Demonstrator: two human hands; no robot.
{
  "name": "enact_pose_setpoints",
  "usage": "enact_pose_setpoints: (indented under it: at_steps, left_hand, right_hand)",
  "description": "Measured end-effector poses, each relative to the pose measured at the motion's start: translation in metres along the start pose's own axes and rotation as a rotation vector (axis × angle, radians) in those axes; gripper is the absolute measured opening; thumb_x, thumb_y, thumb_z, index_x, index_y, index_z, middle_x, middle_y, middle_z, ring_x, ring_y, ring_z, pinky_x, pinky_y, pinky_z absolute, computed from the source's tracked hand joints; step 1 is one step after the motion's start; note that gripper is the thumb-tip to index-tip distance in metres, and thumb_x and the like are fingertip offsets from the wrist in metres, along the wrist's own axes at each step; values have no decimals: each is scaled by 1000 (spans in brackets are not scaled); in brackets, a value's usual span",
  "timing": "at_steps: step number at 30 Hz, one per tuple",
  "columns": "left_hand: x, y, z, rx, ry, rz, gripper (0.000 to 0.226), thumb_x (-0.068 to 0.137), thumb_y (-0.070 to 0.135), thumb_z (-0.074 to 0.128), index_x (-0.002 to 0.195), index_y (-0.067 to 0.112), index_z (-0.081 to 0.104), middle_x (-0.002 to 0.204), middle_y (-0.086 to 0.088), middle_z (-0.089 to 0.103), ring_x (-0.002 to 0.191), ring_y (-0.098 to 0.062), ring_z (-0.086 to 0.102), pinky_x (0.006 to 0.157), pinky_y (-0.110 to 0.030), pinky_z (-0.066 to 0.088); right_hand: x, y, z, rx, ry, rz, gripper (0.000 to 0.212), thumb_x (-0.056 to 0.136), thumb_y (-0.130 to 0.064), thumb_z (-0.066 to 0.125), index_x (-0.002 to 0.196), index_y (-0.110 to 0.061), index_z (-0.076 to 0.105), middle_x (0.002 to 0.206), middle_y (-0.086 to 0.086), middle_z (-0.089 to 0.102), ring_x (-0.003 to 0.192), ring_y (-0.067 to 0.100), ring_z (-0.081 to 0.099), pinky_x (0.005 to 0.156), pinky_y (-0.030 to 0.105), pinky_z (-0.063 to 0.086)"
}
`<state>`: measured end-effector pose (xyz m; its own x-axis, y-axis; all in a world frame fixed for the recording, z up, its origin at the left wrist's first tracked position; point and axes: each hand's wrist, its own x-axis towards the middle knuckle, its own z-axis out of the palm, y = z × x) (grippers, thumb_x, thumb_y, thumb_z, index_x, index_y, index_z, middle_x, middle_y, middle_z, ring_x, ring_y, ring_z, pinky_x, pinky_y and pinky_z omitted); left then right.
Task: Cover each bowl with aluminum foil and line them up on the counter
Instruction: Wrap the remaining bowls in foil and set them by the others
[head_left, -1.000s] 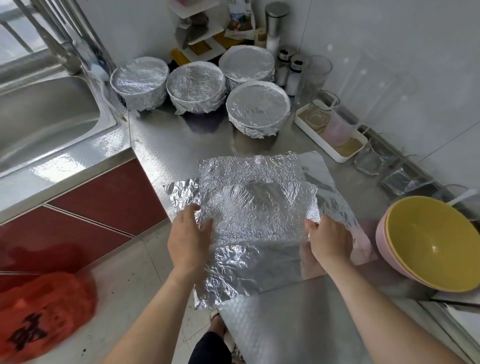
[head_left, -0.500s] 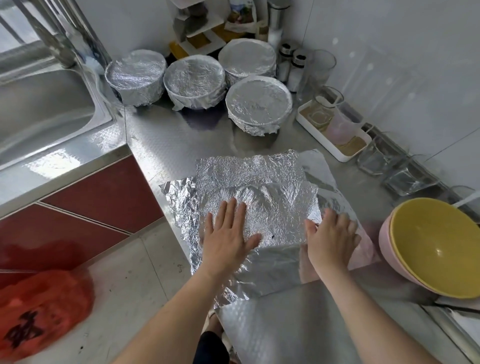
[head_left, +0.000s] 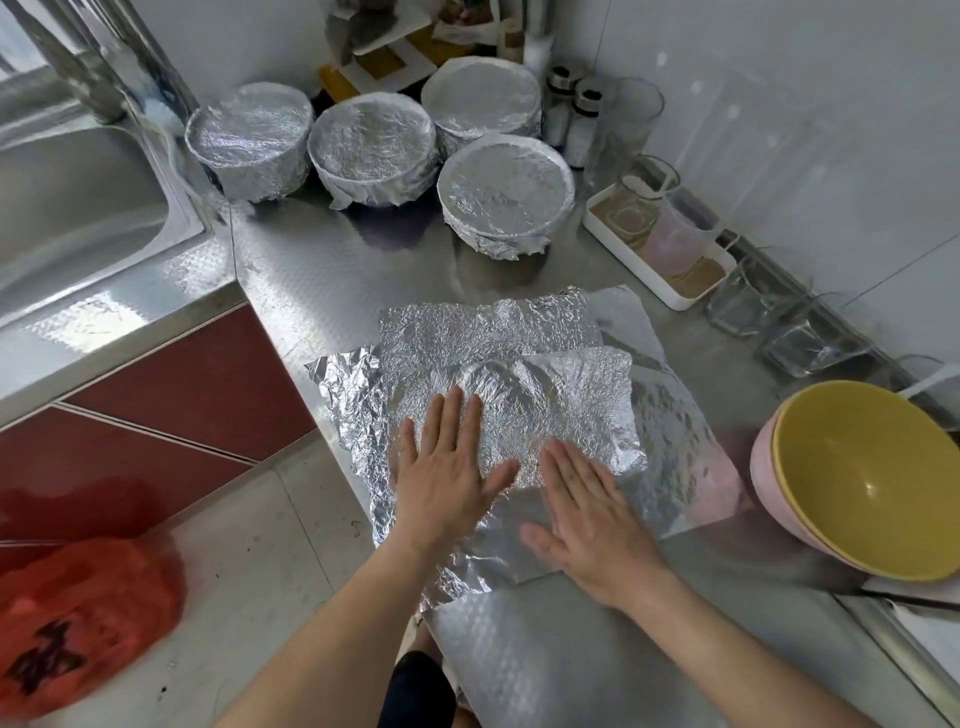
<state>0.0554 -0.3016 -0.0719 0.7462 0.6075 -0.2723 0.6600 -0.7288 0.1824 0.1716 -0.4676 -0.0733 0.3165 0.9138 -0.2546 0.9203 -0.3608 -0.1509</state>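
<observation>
Steel fills the upper left of the frame, where a sink sits beside the counter, and a red bag lies on the floor at lower left. Across the upper middle, four covered bowls stand close together near the back wall, three in a rough row and the fourth just in front on the right, probably parked there to leave working room. At the centre, foil sheets lie overlapped on the counter, their near edge hanging past its front edge. They look crinkled and dull-bright, and the top sheet carries a rounded, dome-like crease. The left hand lies flat on it, fingers straight and spread, grasping nothing. Just to its right, the right hand presses palm-down the same way, also holding nothing. Both seem to be smoothing the sheet for the next bowl. Further right, a white tray holds glass cups against the wall. At the right edge, a yellow bowl nests in a pink bowl, both uncovered and likely waiting their turn.
</observation>
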Motion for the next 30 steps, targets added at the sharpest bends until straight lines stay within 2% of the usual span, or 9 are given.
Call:
enact_pose_setpoints:
  at_steps: [5,9,11,13,15,19,23,27,30]
  left_hand:
    - [1,-2,1,10,23,0,84,88,79,8,150,31,-21,159,3,-24,144,-18,-27,118,-52,-11]
    - [0,-5,2,7,10,12,82,88,80,7,149,35,-23,158,4,-26,144,-18,-28,118,-54,-9]
    - [-5,-7,1,-19,17,1,82,88,80,9,148,36,-25,158,3,-27,144,-19,-28,118,-54,-10]
    - [-11,-6,-3,-23,41,-3,80,91,77,10,148,35,-26,158,2,-29,144,-18,-30,117,-53,-14]
    - [-16,3,-8,-8,76,16,76,94,71,9,148,31,-27,157,2,-31,142,-18,-33,115,-51,-18]
    - [-23,16,4,-16,58,54,70,98,65,6,151,28,-21,158,2,-29,143,-17,-32,117,-52,-15]
    - [-23,12,13,-5,13,40,69,98,65,5,151,30,-20,158,4,-29,143,-17,-32,117,-54,-11]
    - [-28,12,3,-56,13,33,70,99,63,9,149,30,-26,154,7,-36,140,-14,-37,113,-49,-22]
    - [-36,4,4,-13,-11,27,69,98,65,9,150,33,-23,156,7,-32,141,-16,-34,115,-52,-18]
  right_hand:
    - [-15,36,-10,-33,-35,114,84,95,-66,15,151,-4,19,160,11,13,148,20,5,117,37,5]
    - [-17,42,-13,24,-80,103,89,87,-75,3,151,-15,-12,158,-1,-23,143,10,-26,116,33,-14]
    - [-19,40,-18,53,-107,128,90,82,-77,1,150,-20,-17,155,-6,-30,141,7,-31,117,39,-13]
    - [-18,39,-21,24,-101,157,87,84,-77,0,151,-24,-12,157,-6,-25,143,10,-25,116,45,-10]
    - [-15,31,-24,-16,31,140,79,91,-71,5,154,-23,4,162,-1,-6,148,15,-9,114,47,-4]
    - [-7,6,-19,-58,78,-52,71,98,-61,16,150,-14,29,158,4,23,147,17,11,114,45,6]
    - [-9,4,-3,-94,-1,-105,74,97,-63,18,151,-13,27,159,3,22,146,16,10,111,46,13]
    - [-11,7,-2,-97,-10,-121,72,97,-64,16,152,-18,25,159,2,21,146,18,13,110,48,15]
    - [-10,6,-5,-105,-27,-122,72,95,-66,20,152,-23,25,158,0,22,146,20,20,108,49,15]
